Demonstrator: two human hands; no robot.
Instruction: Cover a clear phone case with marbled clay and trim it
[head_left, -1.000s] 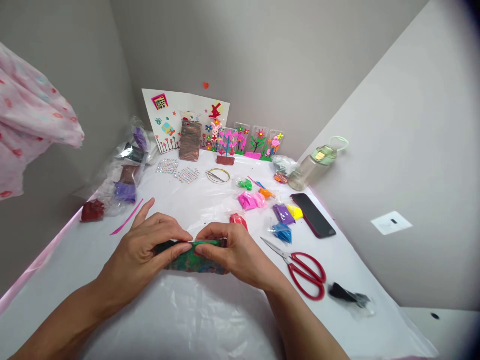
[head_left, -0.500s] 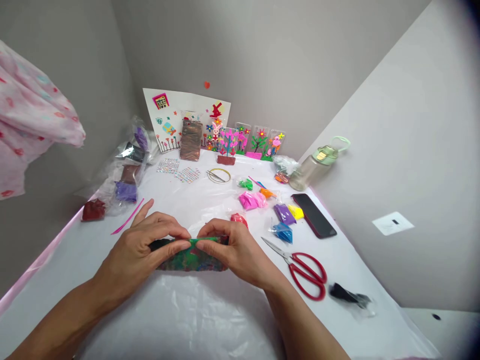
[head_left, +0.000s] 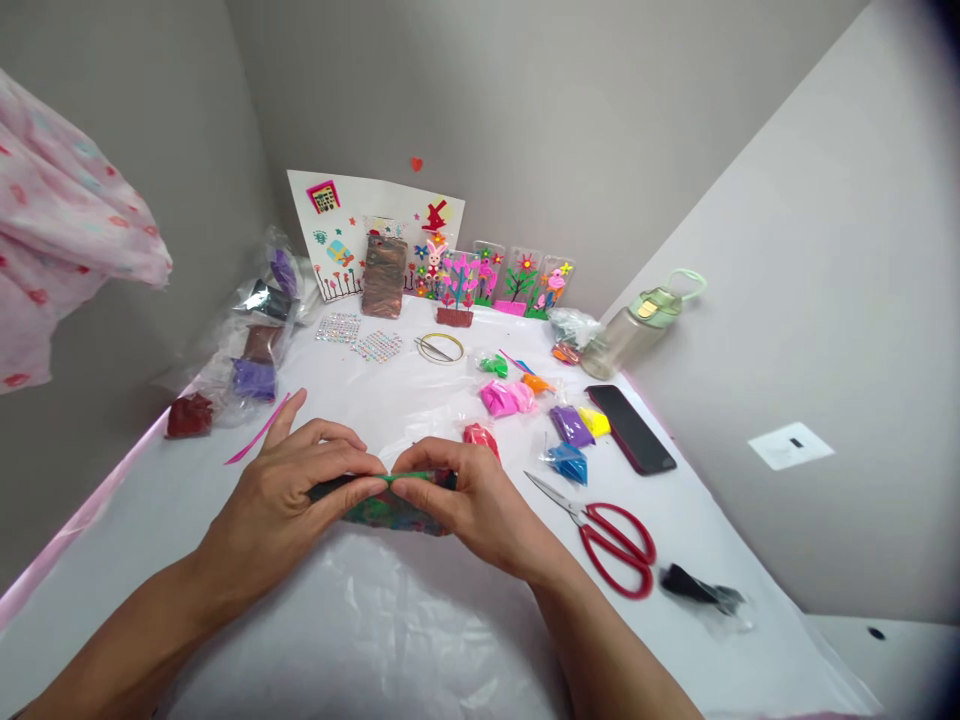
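Both my hands hold a phone case (head_left: 396, 515) with green and mixed-colour clay on it, above the near part of the table. My left hand (head_left: 300, 478) pinches its upper edge between thumb and fingers, with one finger raised. Close beside it, my right hand (head_left: 469, 488) pinches the same edge, and the two thumb tips almost meet. The case is tilted, so only a narrow strip of its face shows below my thumbs. My fingers hide its ends. Just beyond my right hand lies a bag of red clay (head_left: 481, 438).
Red-handled scissors (head_left: 619, 545), a black clay packet (head_left: 697, 590) and a phone (head_left: 631, 430) lie to the right. Bagged clay (head_left: 508, 398), a bottle (head_left: 634, 325) and decorated cases (head_left: 523, 278) stand or lie farther back. More clay bags (head_left: 255, 380) line the left edge.
The phone case has tipped, and less of its face shows now than before. Both hands keep their pinch on its edge. The whole view has shifted slightly.
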